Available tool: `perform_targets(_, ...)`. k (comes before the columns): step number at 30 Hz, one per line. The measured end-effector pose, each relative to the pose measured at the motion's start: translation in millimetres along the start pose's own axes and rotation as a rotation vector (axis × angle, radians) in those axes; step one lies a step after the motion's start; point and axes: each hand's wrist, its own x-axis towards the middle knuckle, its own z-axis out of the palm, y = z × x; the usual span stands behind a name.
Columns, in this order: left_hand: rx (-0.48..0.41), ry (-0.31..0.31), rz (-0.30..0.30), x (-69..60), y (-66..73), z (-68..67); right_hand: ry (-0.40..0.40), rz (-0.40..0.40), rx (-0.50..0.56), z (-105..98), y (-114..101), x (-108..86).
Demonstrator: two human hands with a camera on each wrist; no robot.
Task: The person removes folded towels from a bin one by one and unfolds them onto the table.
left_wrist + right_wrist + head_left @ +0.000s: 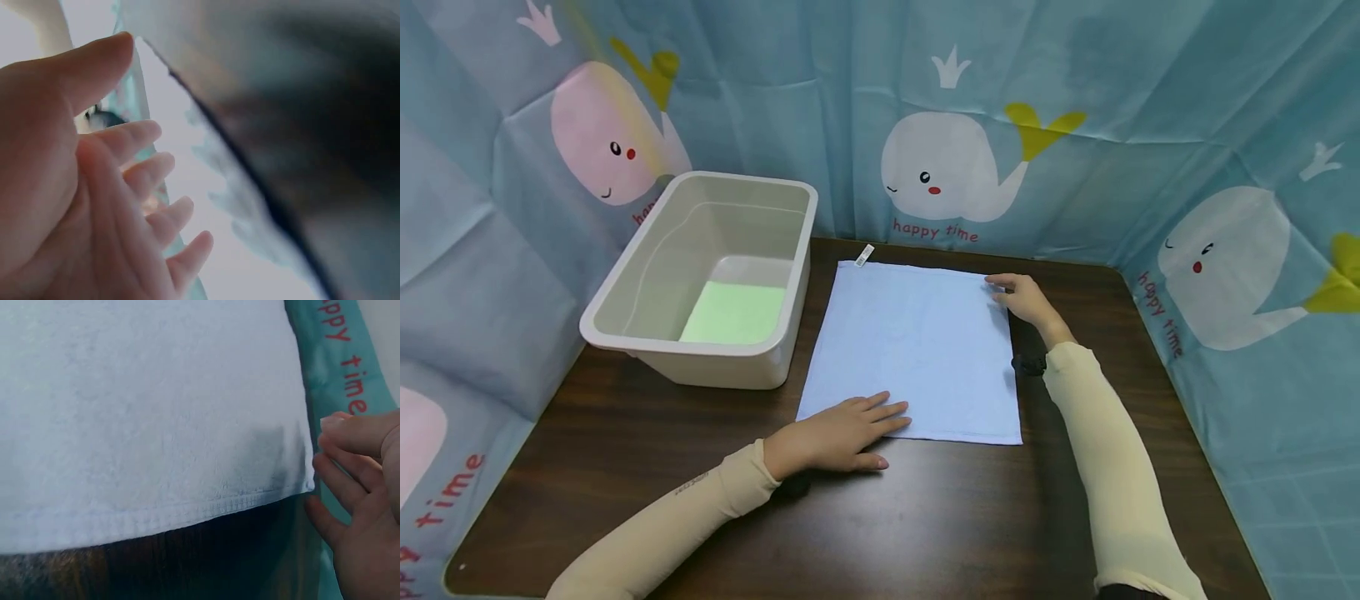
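Blue towel (pixel 925 350) spread flat, no folds made yet; left hand (pixel 838 435) splayed on near-left edge; right hand (pixel 1027 303) loose at far-right corner.

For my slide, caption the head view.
Blue towel spread on a dark tabletop, left grip on its near edge, right grip at its far-right corner, grey plastic tub alongside.

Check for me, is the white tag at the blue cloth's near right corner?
No, the white tag sticks out at the far left corner of the blue cloth.
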Motion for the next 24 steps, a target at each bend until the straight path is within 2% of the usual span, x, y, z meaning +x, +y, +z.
perform_targets(4, 0.044, -0.028, 0.067, 14.5, 8.0, 7.1, -0.011, 0.055, -0.013, 2.5, 0.0, 6.1)
perform_targets(7, 0.077, -0.04, 0.108, 20.6, 11.9, 11.6, -0.02, 0.094, -0.023, 2.9, 1.0, 8.0)
perform_targets(14, 0.088, -0.039, 0.109, 20.9, 14.3, 14.8, -0.026, 0.11, -0.033, 2.3, 1.7, 8.3)
perform_targets(18, 0.04, -0.022, 0.058, 9.5, 9.8, 12.6, 0.002, 0.094, -0.014, 1.1, 2.4, 6.5)
perform_targets(24, -0.036, 0.036, -0.111, -20.6, -6.7, 6.9, 0.021, 0.101, -0.04, -0.3, 9.5, 4.0)
